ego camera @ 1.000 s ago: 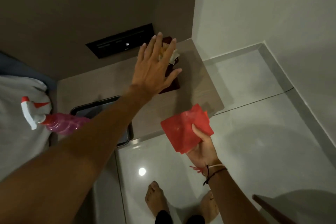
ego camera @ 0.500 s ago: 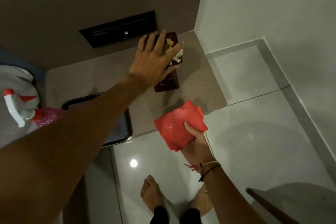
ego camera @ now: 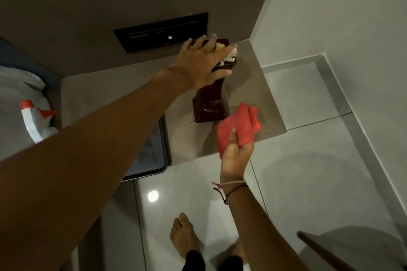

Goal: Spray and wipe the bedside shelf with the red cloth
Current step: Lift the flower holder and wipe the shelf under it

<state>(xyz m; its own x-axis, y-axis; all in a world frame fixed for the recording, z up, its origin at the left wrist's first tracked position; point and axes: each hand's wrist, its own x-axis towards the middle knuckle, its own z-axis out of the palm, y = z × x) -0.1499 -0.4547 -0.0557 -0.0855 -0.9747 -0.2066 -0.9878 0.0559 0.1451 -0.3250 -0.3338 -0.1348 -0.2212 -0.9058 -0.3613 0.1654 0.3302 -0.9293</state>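
Note:
The beige bedside shelf (ego camera: 253, 86) runs along the brown wall into the corner. On it stands a dark red glossy tissue box (ego camera: 210, 103) with white tissue at its top. My left hand (ego camera: 202, 64) reaches across and grips the box's top end, which looks tipped up off the shelf. My right hand (ego camera: 236, 154) holds the bunched red cloth (ego camera: 237, 127) just above the shelf's front edge, near the box. The spray bottle (ego camera: 36, 123), with its white and red trigger head, lies at the far left on the bed, partly hidden by my left arm.
A dark tray (ego camera: 154, 160) sits on the shelf's left part under my arm. A black switch panel (ego camera: 160, 31) is set in the wall above. White bedding (ego camera: 15, 99) lies at the left. Glossy floor tiles, my bare feet (ego camera: 182, 233) and a wooden edge (ego camera: 326, 251) lie below.
My left hand came down onto the tissue box and gripped its top, and the box now looks tipped. My right hand bunched the red cloth and moved it closer to the shelf.

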